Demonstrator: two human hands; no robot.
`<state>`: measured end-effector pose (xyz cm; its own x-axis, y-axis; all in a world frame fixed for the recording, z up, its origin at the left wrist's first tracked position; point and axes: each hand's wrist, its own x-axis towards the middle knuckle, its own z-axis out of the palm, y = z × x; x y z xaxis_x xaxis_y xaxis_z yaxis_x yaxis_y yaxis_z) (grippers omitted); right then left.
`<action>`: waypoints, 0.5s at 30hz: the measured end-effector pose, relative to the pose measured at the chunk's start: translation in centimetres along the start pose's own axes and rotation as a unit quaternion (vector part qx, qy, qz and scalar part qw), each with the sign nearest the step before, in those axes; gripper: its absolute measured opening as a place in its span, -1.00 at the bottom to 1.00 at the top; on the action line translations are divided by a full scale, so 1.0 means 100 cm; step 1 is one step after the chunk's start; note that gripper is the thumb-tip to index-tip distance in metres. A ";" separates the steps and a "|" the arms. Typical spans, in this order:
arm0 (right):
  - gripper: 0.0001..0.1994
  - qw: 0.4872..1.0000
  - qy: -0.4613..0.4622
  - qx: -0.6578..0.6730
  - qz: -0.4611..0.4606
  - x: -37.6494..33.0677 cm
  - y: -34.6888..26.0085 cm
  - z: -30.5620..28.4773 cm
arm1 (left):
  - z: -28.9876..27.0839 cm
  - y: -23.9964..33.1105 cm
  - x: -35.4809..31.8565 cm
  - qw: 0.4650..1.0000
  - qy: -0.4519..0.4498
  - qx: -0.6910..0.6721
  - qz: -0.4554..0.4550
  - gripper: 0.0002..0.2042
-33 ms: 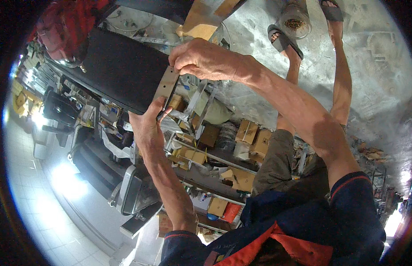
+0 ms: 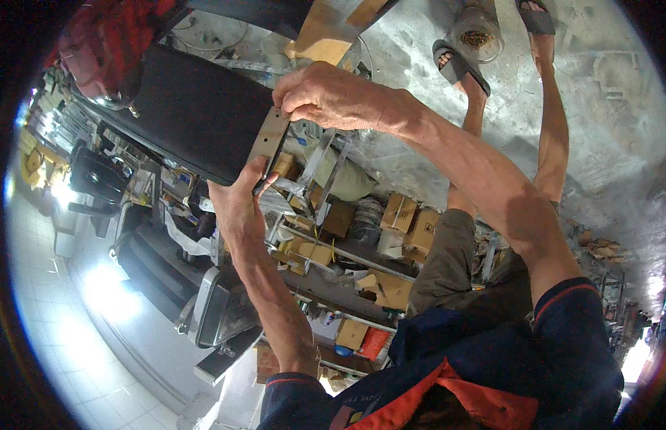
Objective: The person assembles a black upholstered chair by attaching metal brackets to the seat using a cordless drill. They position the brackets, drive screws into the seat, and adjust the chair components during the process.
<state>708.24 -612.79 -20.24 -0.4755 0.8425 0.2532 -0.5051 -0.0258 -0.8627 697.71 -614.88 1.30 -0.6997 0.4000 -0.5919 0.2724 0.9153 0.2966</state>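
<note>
Holding a pale metal strip (image 2: pixel 267 139) between both hands: pinching the far end with right hand (image 2: pixel 322 94), gripping the near end with left hand (image 2: pixel 240 201), thumb on top. Set right along end edge of black table (image 2: pixel 197 107).

Left hand (image 2: pixel 237 206): gripping, thumb uppermost as I see it
Right hand (image 2: pixel 329 94): fingers curled in a pinch
Left forearm (image 2: pixel 274 297): bare, reaching forward
Right forearm (image 2: pixel 467 166): bare, slanting leftward

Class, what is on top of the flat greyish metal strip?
The left hand and right hand overlap opposite ends of the strip; the surface beneath them is hidden.
</note>
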 end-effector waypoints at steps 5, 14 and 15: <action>-0.89 0.998 -0.039 -0.034 0.021 -0.001 -0.002 -0.001 | -0.001 -0.001 -0.002 1.000 -0.003 -0.007 0.023 -0.42; -0.92 0.998 -0.036 -0.052 0.007 0.002 0.001 -0.006 | 0.003 -0.003 0.001 0.999 0.001 -0.011 0.033 -0.42; -0.92 0.998 -0.035 -0.051 0.006 0.002 0.001 -0.006 | 0.004 -0.002 0.001 0.999 0.001 -0.014 0.036 -0.42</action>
<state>708.57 -612.31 -20.54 -0.5326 0.8023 0.2695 -0.4245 0.0222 -0.9052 697.84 -615.02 0.90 -0.6796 0.4647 -0.5676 0.3038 0.8826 0.3589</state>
